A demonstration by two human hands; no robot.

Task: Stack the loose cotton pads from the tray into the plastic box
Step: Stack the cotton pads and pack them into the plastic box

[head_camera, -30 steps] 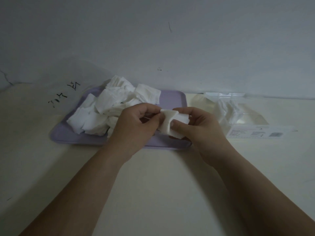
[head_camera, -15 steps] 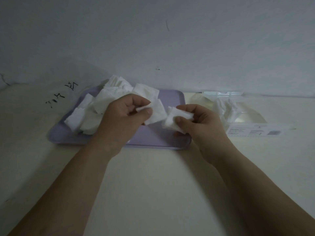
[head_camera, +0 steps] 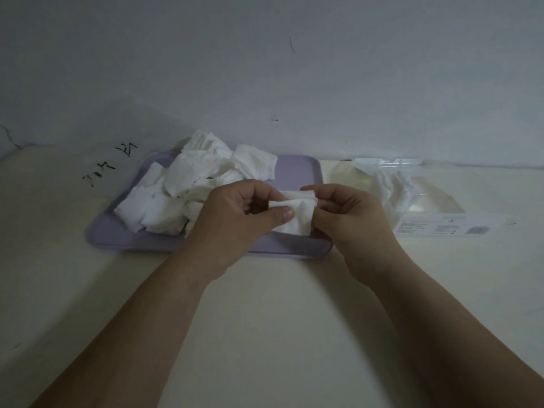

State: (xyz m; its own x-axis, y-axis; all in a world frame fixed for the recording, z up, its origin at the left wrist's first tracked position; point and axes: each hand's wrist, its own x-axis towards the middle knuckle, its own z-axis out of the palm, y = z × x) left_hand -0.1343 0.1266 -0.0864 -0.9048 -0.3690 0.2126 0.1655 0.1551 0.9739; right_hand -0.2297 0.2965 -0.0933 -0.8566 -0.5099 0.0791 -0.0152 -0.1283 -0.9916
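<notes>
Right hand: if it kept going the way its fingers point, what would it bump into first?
The right hand points left and pinches the cotton pads, so going straight on it would probably bump the left hand, which grips the same pads. Depth is hard to judge.

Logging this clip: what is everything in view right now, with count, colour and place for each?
tray: one, lilac, on the table, centre-left
loose cotton pads: a heap, count unclear, white, on the tray's left and back part
held cotton pads: a few together, count unclear, white, above the tray's right front part
plastic box: one, clear, labelled front, right of the tray
pads in box: several, white, inside its left part
black handwriting: a few marks, left of the tray
table: one, cream
wall: pale grey, behind
left hand: pinches the held pads' left side
right hand: pinches their right edge
</notes>
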